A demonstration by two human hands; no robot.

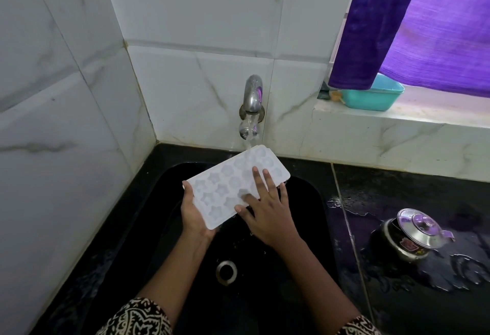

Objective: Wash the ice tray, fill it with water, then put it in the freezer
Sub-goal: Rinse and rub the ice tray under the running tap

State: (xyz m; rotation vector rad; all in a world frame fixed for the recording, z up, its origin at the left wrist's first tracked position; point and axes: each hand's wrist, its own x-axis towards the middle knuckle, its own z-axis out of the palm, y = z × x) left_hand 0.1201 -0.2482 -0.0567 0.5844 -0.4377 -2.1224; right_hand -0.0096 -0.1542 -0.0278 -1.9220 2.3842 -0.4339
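Over sink (314, 218), head view. One tray (228, 189), held tilted beneath one running tap (253, 96), stream striking far end. Grip: left hand (195, 219) curled round near-left edge; right hand (265, 215) fingers straight, spread flat on cavities. Advised: rub every cavity, shift tray to bring near end under stream. Also: one drain (226, 271), one lidded pot (408, 238), one tub (371, 97).
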